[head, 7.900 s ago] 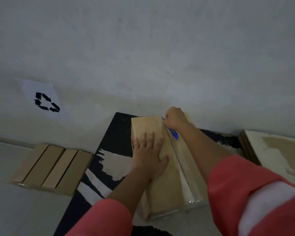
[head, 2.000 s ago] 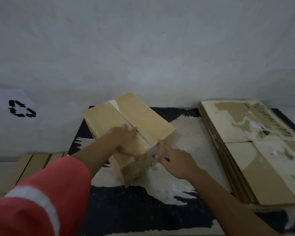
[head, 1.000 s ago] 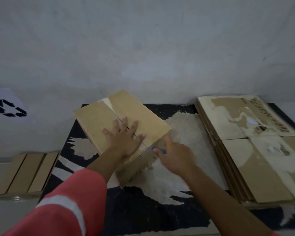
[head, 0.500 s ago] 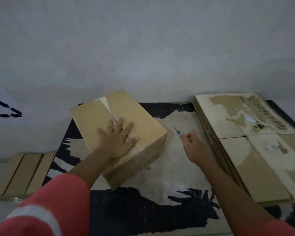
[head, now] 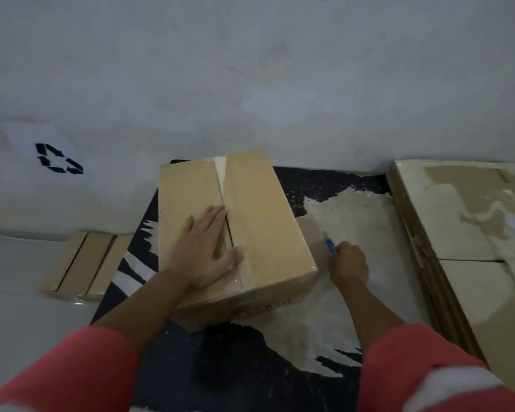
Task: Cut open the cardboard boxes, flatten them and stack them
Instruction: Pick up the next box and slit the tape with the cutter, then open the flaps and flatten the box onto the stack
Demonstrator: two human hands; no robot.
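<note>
the left hand lies flat on the centre-frame box, likely steadying it; the right hand, beside it, grasps the blue cutter, blade raised.

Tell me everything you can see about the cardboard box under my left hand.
The cardboard box is plain brown, closed, upright on a worn black mat by the wall. Two top flaps meet at a centre seam, pale tape at its far end, glossy clear tape at the near end. Dark print on the near side is unreadable. The left hand lies flat across the seam; the right hand, gripping a blue cutter, is beside it, apart.
</note>
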